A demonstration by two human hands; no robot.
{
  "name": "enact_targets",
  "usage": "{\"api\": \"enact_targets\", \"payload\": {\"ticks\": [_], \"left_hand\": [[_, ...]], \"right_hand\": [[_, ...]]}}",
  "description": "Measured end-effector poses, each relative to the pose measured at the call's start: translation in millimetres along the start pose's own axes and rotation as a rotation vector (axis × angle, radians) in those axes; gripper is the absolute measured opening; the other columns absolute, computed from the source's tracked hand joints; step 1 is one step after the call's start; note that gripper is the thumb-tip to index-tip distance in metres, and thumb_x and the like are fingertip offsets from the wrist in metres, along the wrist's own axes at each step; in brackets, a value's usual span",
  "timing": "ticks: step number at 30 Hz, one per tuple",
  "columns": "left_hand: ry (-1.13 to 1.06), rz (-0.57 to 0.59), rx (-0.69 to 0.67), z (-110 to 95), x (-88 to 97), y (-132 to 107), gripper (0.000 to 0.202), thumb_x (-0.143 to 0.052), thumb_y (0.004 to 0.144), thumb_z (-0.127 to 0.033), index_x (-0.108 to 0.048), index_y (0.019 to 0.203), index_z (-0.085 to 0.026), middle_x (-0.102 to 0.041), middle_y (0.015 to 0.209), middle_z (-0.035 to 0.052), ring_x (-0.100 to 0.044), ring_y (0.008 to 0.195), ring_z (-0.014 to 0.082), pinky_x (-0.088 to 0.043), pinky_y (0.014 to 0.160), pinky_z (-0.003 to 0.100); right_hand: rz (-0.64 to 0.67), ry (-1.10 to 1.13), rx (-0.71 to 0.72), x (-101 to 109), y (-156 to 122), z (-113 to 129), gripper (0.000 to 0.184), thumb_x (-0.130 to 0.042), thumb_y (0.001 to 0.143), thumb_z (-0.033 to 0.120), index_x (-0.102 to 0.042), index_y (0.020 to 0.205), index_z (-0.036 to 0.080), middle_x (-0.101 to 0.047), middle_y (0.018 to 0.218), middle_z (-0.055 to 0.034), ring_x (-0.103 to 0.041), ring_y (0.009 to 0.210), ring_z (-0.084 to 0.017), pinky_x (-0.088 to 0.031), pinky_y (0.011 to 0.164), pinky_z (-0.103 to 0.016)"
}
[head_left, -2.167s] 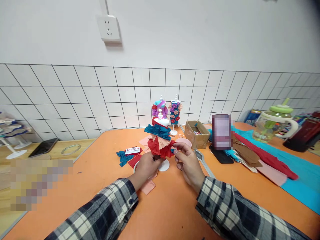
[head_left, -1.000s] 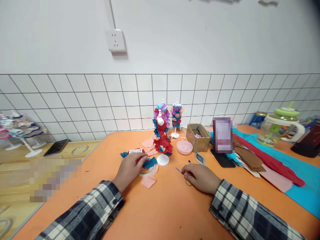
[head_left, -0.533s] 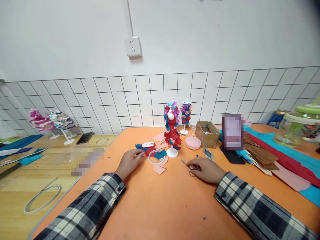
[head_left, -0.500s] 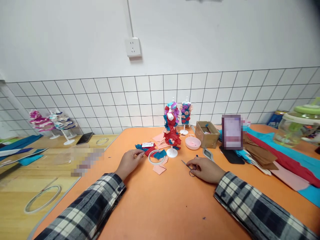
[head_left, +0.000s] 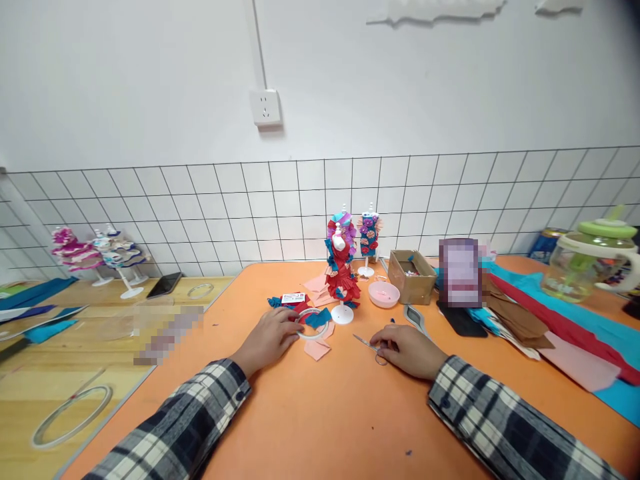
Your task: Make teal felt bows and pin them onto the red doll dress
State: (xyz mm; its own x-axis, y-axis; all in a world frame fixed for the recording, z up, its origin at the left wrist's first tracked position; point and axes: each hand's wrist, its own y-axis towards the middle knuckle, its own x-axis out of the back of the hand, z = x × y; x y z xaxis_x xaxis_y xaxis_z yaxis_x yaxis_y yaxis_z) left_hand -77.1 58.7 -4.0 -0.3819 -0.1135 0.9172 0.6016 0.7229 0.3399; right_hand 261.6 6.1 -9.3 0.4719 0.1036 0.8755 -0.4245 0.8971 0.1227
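Observation:
My left hand (head_left: 270,337) lies on the orange table (head_left: 320,413), its fingertips pinched on the left rim of a white tape ring (head_left: 303,333). A blue paper scrap (head_left: 319,317) lies across the ring. My right hand (head_left: 409,350) rests curled on the table, fingers closed over the handle of small scissors (head_left: 365,344) whose blades point left. Just beyond the ring stands a small mannequin in a red and blue paper dress (head_left: 341,279) on a white round foot. Pink paper pieces (head_left: 317,349) lie in front of the ring.
A second dressed mannequin (head_left: 369,237), a pink bowl (head_left: 384,293) and a cardboard box (head_left: 410,270) stand behind. A propped phone (head_left: 459,272), coloured paper sheets (head_left: 560,327) and a green-lidded jug (head_left: 585,263) are at the right. More mannequins (head_left: 95,250) stand on the wooden table at the left.
The red mannequin, held in both hands earlier, now stands on the table. My left hand has moved from the blue scraps to the tape ring. My right hand stays on the scissors.

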Motion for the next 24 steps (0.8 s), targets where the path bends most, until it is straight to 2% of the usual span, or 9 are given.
{"api": "enact_targets", "payload": {"ticks": [2,4,8,10,14,17,20,22,24], "left_hand": [[-0.057,0.021,-0.026,-2,-2.2,2,0.019,-0.052,0.088,-0.03,-0.07,0.094,-0.025,-0.065,0.111,0.0077,-0.053,0.11,0.0258,-0.038,0.097,0.042],[-0.209,0.017,-0.004,-4,-4.2,2,0.019,-0.051,0.089,-0.032,-0.067,0.095,-0.023,-0.065,0.108,0.0075,-0.055,0.107,0.0238,-0.04,0.096,0.039],[-0.632,0.001,0.193,-6,-4.7,0,0.023,-0.047,0.09,-0.037,-0.061,0.096,-0.019,-0.066,0.096,0.0061,-0.061,0.092,0.0201,-0.047,0.085,0.032],[-0.74,0.005,0.236,-9,-1.9,0,0.025,-0.045,0.091,-0.039,-0.06,0.093,-0.018,-0.065,0.091,0.0048,-0.061,0.089,0.0194,-0.047,0.083,0.031],[-0.661,0.026,0.25,-17,6.2,1,0.027,-0.046,0.09,-0.041,-0.06,0.095,-0.019,-0.063,0.093,0.0048,-0.057,0.088,0.0194,-0.046,0.081,0.03],[-0.548,0.052,0.22,-23,8.0,2,0.029,-0.043,0.091,-0.042,-0.06,0.1,-0.021,-0.063,0.099,0.0054,-0.055,0.092,0.0202,-0.045,0.081,0.03],[-0.484,0.071,0.167,-25,4.0,2,0.03,-0.043,0.09,-0.043,-0.063,0.087,-0.02,-0.063,0.09,0.0042,-0.054,0.087,0.0199,-0.044,0.079,0.029],[-0.522,0.064,0.192,-23,0.0,1,0.034,-0.04,0.092,-0.043,-0.06,0.078,-0.019,-0.06,0.081,0.0024,-0.053,0.079,0.0181,-0.043,0.073,0.027],[-0.585,0.044,0.237,-21,-3.5,1,0.035,-0.039,0.092,-0.044,-0.056,0.075,-0.019,-0.057,0.076,0.0005,-0.051,0.073,0.0162,-0.042,0.068,0.025]], "right_hand": [[-0.005,-0.013,-0.001,-1,0,3,0.025,-0.054,0.081,0.023,-0.07,0.101,0.024,-0.068,0.09,-0.003,-0.061,0.081,-0.017,-0.043,0.073,-0.027],[0.0,-0.041,0.003,-2,-1,6,0.026,-0.053,0.081,0.022,-0.069,0.102,0.025,-0.067,0.092,-0.0032,-0.061,0.084,-0.017,-0.043,0.074,-0.027],[0.022,-0.101,0.005,-5,-1,11,0.029,-0.05,0.083,0.02,-0.067,0.106,0.025,-0.067,0.097,-0.0038,-0.061,0.091,-0.018,-0.042,0.077,-0.028],[0.015,-0.128,-0.013,-8,0,16,0.029,-0.047,0.085,0.02,-0.067,0.107,0.025,-0.066,0.1,-0.0044,-0.061,0.093,-0.019,-0.042,0.078,-0.029],[0.03,-0.219,-0.085,-14,3,27,0.029,-0.043,0.09,0.021,-0.066,0.106,0.024,-0.065,0.098,-0.0068,-0.062,0.09,-0.02,-0.041,0.072,-0.029],[0.07,-0.338,-0.134,-19,2,34,0.027,-0.042,0.089,0.017,-0.065,0.101,0.022,-0.064,0.093,-0.0083,-0.063,0.081,-0.02,-0.04,0.063,-0.027],[0.019,-0.41,-0.176,-24,0,40,0.027,-0.04,0.091,0.017,-0.064,0.099,0.021,-0.063,0.094,-0.0092,-0.061,0.078,-0.02,-0.039,0.06,-0.028],[-0.075,-0.385,-0.114,-27,-1,47,0.028,-0.039,0.092,0.019,-0.062,0.106,0.022,-0.062,0.102,-0.0095,-0.059,0.089,-0.022,-0.043,0.067,-0.03],[-0.145,-0.307,0.047,-31,1,60,0.029,-0.04,0.093,0.022,-0.058,0.115,0.023,-0.061,0.112,-0.0086,-0.054,0.1,-0.022,-0.044,0.08,-0.032]]}}
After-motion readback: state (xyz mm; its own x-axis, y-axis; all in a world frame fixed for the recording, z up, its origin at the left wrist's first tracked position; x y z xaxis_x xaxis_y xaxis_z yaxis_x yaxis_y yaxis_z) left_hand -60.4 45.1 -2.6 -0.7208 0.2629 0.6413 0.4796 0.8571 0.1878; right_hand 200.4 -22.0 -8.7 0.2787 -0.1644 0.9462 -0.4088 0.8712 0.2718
